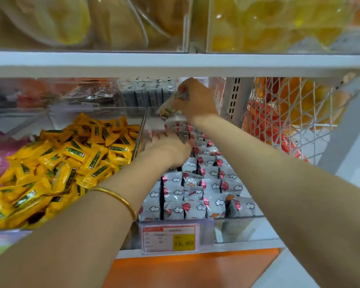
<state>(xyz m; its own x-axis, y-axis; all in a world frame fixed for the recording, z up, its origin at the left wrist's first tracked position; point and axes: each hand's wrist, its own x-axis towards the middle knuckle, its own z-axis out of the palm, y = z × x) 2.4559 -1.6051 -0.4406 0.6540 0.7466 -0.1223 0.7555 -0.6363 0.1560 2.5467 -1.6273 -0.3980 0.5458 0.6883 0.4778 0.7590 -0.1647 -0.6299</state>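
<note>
**Restocking a bin of wrapped snacks, placement step.** Your right hand (195, 98), centre of the frame just under the upper shelf (175, 63), pinches a packet (168, 110) between curled fingers and thumb. The packet hangs tilted above the rear of the clear bin (233, 227). Your left hand (170, 149), lower and slightly left, lies with fingers stretched forward on the rows (195, 190) at the bin's rear left. It presses on them and grips nothing that shows.

The step in hand looks like the filling of the last gap: the rows stand packed from the front wall back, and only the far end seems to have room. The next move probably calls for lowering the packet upright into that gap, on edge like its neighbours. The left hand would hold the rows back so that none tips over.

The packet is small, grey-white and crinkly. Motion blur hides its print, though it appears to match the rows, which show red balloons and white clouds. It should be light and slippery, so a firm pinch is advisable.

Yellow packets (71, 163) fill the neighbouring bin at left. A price tag (170, 239) hangs at the lower centre.
</note>
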